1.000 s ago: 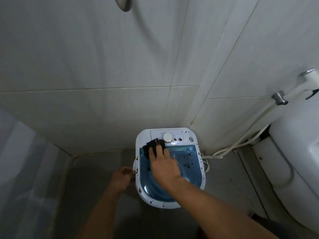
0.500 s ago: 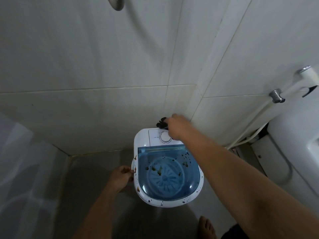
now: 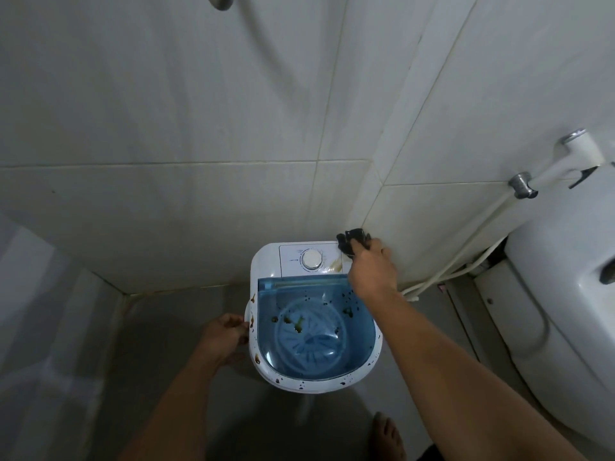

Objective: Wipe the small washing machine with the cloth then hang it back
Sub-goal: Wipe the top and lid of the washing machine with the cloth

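Note:
A small white washing machine (image 3: pixel 266 264) with a blue see-through lid (image 3: pixel 316 327) stands on the floor in the wall corner. Brown and dark spots dot its rim and lid, and a brown smear lies beside the white dial (image 3: pixel 311 259). My right hand (image 3: pixel 372 271) grips a dark cloth (image 3: pixel 351 242) at the back right corner of the control panel. My left hand (image 3: pixel 223 337) holds the machine's left rim.
Tiled walls meet right behind the machine. A white toilet (image 3: pixel 565 311) stands at the right, with a bidet sprayer (image 3: pixel 579 151) and its hose (image 3: pixel 466 257) on the wall. My bare foot (image 3: pixel 387 437) is on the grey floor in front. A metal shower head (image 3: pixel 219 0) hangs above.
My right hand carried the cloth from the lid's front up over the control panel, then across to its back right corner, leaving a brown smear. My left hand stayed on the rim.

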A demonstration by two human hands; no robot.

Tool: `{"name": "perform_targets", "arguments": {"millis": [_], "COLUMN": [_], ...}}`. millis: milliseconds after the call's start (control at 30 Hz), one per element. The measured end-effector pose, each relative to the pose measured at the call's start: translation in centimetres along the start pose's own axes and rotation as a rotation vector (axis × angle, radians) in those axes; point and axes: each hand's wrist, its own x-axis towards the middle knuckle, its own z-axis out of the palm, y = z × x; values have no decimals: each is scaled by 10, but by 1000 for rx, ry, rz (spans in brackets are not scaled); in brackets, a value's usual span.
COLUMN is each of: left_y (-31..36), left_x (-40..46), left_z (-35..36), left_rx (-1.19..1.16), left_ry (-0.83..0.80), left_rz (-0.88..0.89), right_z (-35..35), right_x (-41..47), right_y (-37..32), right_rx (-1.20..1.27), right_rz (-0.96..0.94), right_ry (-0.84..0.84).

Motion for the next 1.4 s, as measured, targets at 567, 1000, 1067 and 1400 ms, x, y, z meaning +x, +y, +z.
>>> {"name": "perform_targets", "arguments": {"millis": [567,1000,1067,1400], "left_y": [5,6,7,5], "left_x": [-5,-5,-6,-3], "left_z": [-4,-2,-1,1], "left_rx": [-23,-29,-29,-28], "left_ry": [-28,-37,-42,-5], "left_rz": [-54,-63,-69,-42], "right_z": [20,11,-1,12], "right_x": [-36,-21,-3,-64], "right_y": [-8,0,-5,-5], "right_rx": [65,-110,-97,-113], "right_rz": [-243,-347,-238,-282], "right_ry": [83,1,-4,-70]}}
